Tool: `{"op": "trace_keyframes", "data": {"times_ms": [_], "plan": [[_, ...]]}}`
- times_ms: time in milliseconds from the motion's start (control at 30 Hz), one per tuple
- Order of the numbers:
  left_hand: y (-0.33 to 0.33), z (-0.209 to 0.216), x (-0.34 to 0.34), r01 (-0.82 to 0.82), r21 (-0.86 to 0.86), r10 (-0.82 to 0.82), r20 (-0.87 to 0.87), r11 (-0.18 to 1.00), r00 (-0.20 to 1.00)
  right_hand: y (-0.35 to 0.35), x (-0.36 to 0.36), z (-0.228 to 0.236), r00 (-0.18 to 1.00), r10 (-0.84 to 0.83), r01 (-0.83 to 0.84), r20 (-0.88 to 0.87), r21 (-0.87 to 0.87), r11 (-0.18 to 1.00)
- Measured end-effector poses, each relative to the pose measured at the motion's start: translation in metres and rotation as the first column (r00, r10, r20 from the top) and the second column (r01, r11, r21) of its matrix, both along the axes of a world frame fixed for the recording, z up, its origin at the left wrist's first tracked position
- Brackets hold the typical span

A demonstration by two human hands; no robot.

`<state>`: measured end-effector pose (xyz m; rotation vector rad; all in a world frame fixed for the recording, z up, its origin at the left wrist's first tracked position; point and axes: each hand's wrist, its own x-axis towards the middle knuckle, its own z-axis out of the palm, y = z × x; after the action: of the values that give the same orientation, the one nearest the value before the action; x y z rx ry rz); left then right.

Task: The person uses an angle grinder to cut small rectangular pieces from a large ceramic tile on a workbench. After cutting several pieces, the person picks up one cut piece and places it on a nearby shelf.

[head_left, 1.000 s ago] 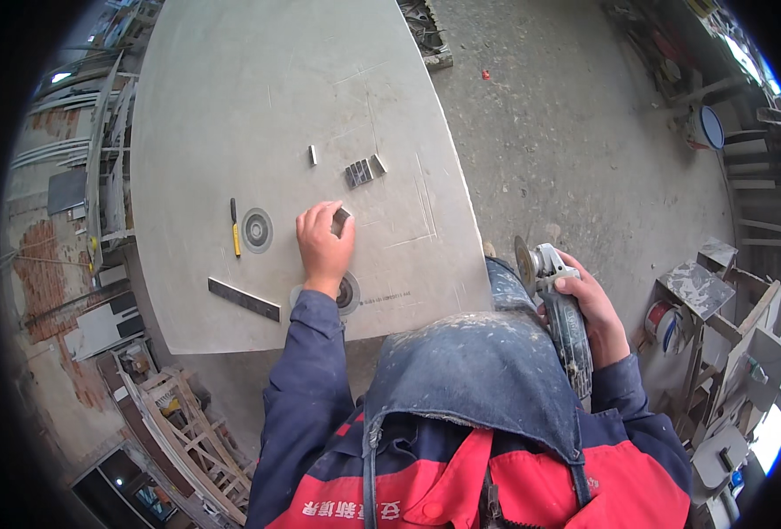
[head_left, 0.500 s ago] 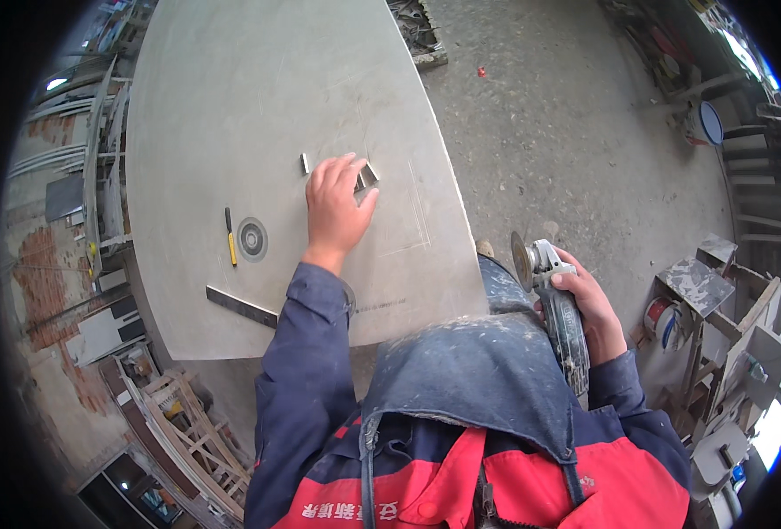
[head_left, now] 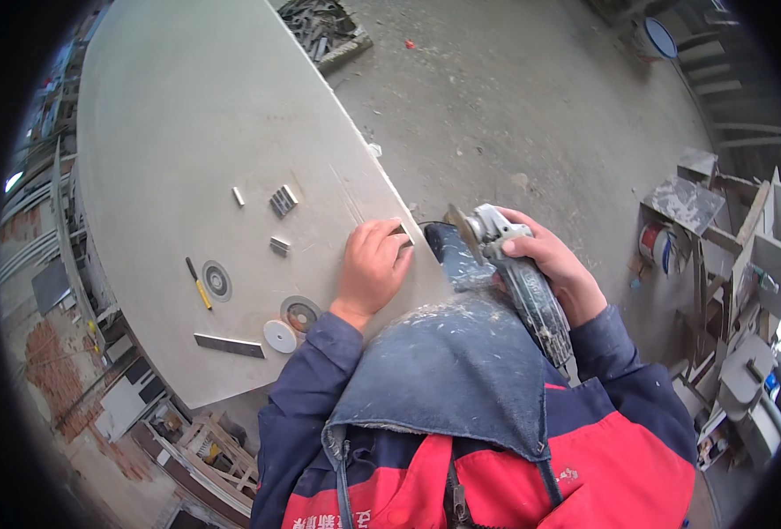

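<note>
My right hand (head_left: 553, 264) is wrapped round an angle grinder (head_left: 531, 304), its disc (head_left: 465, 231) pointing up and left beside the slab's edge. On the large grey slab (head_left: 187, 115), my left hand (head_left: 373, 269) grips a small grey block (head_left: 402, 232) at the right edge; fingers partly cover it. Further left on the slab lie a cluster of small grey blocks (head_left: 284, 201), another small block (head_left: 279, 246) and a thin light strip (head_left: 238, 197). Close to my left sleeve are a dark round disc (head_left: 299, 310) and a smaller pale disc (head_left: 279, 337).
A yellow-and-black cutter knife (head_left: 200, 284), a grey disc (head_left: 216, 280) and a dark flat bar (head_left: 229, 346) lie on the slab's left part. Beyond its far right edge stands a crate of scraps (head_left: 342, 48). Buckets (head_left: 655, 40) and a cluttered rack (head_left: 725, 238) stand to the right.
My left hand has moved from the middle of the slab to its right edge with a small block, uncovering the others. The grinder has shifted slightly left, and the view has turned.
</note>
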<state>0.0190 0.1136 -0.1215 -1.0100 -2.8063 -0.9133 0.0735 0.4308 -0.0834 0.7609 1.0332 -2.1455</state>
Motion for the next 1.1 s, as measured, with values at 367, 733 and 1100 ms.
{"op": "trace_keyframes", "data": {"times_ms": [367,733,1100], "plan": [[0.014,-0.026,0.019,-0.044,0.082,0.054,-0.115,0.996,0.992,-0.012,0.011,-0.007,0.994,0.086,-0.077,0.070,-0.116,0.990],[0.019,-0.023,0.020,-0.011,0.108,0.024,-0.119,0.994,0.993,-0.010,0.011,-0.011,0.978,0.162,-0.140,0.130,-0.158,0.977],[0.017,-0.026,0.022,-0.010,0.101,0.021,-0.109,0.995,0.994,-0.010,0.012,-0.014,0.982,0.146,-0.122,0.119,-0.186,0.975]]}}
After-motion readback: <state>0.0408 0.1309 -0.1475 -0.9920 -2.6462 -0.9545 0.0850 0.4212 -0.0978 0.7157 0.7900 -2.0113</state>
